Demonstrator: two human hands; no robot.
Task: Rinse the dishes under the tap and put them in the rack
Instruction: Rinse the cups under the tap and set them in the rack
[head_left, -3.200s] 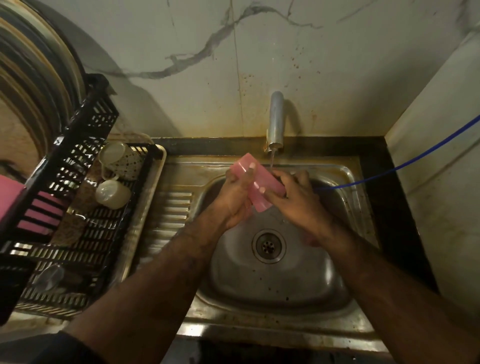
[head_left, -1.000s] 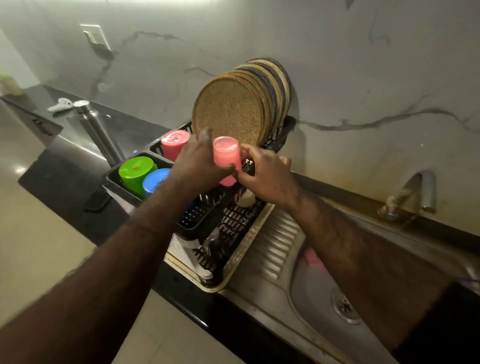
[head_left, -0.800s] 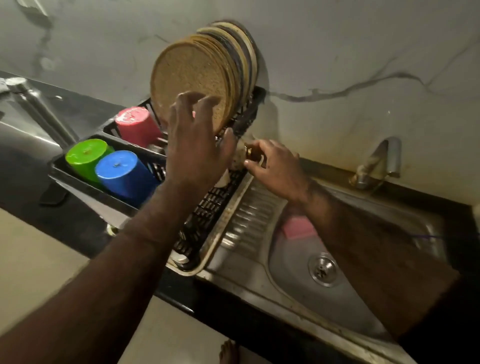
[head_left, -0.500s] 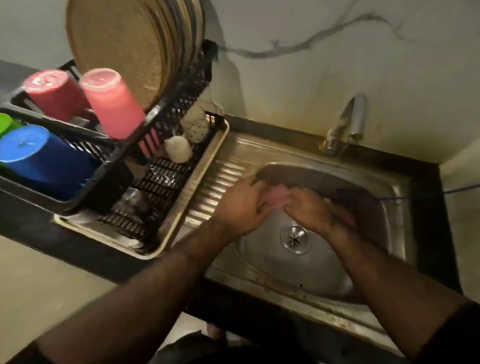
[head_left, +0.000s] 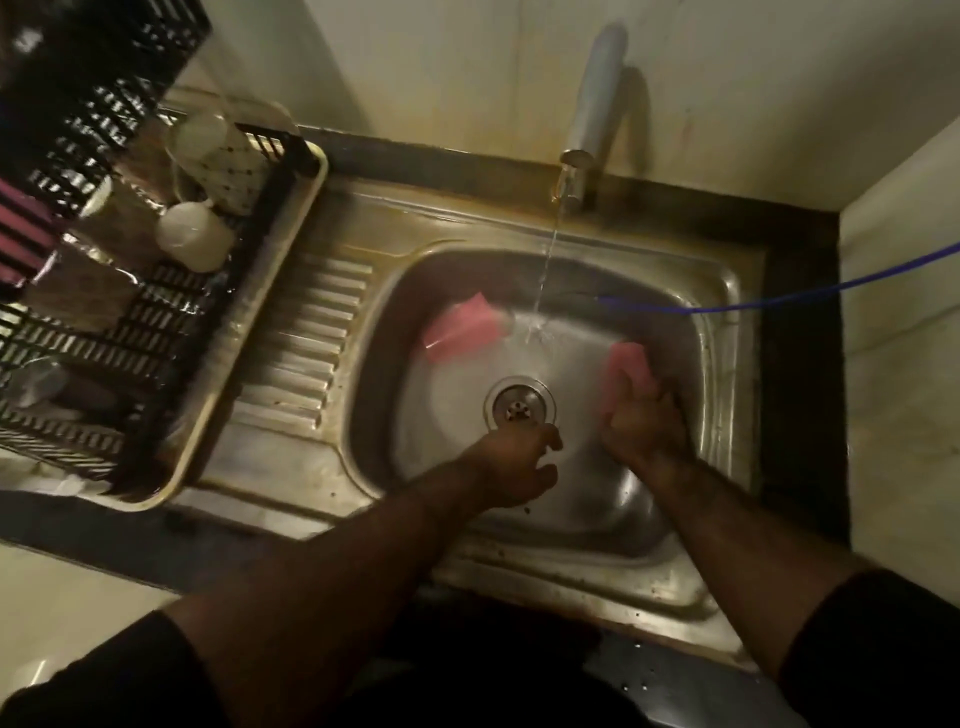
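My right hand grips a pink cup low in the right half of the steel sink. A second pink cup lies on its side at the back left of the basin. Between them, a thin stream of water falls from the tap onto the sink floor. My left hand hovers near the drain with loosely curled fingers and holds nothing. The black dish rack stands to the left on a tray.
White cups and a spotted mug sit in the rack's lower tier. A blue hose runs from the right wall into the sink. The ribbed drainboard lies between rack and basin.
A pink cup was set upside down on the rack's upper tier. Both hands then dropped into the sink; my right hand now grips another pink cup, and my left hand has let go.
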